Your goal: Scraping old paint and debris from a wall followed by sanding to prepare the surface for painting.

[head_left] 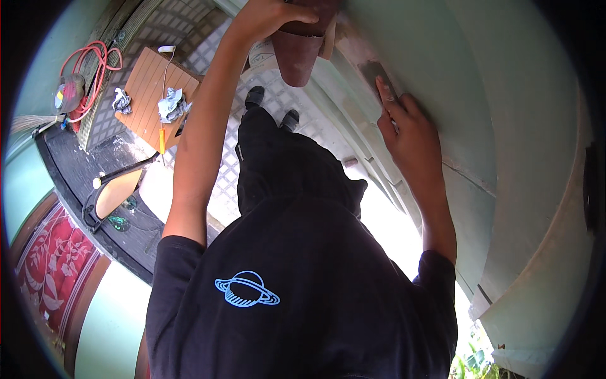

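My left hand (268, 18) is at the top, its fingers curled around a reddish-brown tapered thing (295, 60) whose kind I cannot make out. My right hand (411, 131) is up against the pale green wall (461, 95) on the right. Its index finger lies stretched along a dark flat tool (376, 77) that looks like a putty knife, and the other fingers fold round it. The tool's flat end rests on a scuffed, brownish strip of the wall. Part of its handle is hidden in the hand.
On the left stands a slatted wooden table (144, 81) with crumpled paper (172, 105), a small white roller (166, 49) and an orange-handled tool (161, 140). A red cord (95, 50) hangs beyond it. A black bench (69, 158) holds more tools. A pale bucket (260, 55) stands below my left hand.
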A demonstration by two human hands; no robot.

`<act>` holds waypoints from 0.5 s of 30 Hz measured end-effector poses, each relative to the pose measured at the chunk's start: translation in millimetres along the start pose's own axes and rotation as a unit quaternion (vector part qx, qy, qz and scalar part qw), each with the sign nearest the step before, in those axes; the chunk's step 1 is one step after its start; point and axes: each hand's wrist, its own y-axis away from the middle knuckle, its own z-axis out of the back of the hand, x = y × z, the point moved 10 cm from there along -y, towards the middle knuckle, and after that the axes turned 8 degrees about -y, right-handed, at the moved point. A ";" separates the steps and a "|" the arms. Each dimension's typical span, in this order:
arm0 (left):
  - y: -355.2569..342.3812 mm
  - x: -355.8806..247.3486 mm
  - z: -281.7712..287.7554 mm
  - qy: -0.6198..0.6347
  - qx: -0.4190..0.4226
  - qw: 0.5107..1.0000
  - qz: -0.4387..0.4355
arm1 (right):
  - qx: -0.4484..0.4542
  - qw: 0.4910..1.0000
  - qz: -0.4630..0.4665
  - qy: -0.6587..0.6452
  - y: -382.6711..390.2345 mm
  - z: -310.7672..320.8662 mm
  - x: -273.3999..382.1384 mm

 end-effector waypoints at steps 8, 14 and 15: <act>0.5 0.6 0.7 0.032 -0.007 0.999 -0.032 | 0.044 0.995 -0.083 -0.033 43.5 -4.4 -26.9; -1.6 2.2 1.8 0.031 -0.001 0.999 -0.029 | 0.040 0.997 -0.065 0.023 11.3 1.2 -5.9; -1.6 1.1 3.4 0.022 -0.007 0.999 -0.035 | 0.041 0.997 -0.066 0.023 16.0 1.0 -9.6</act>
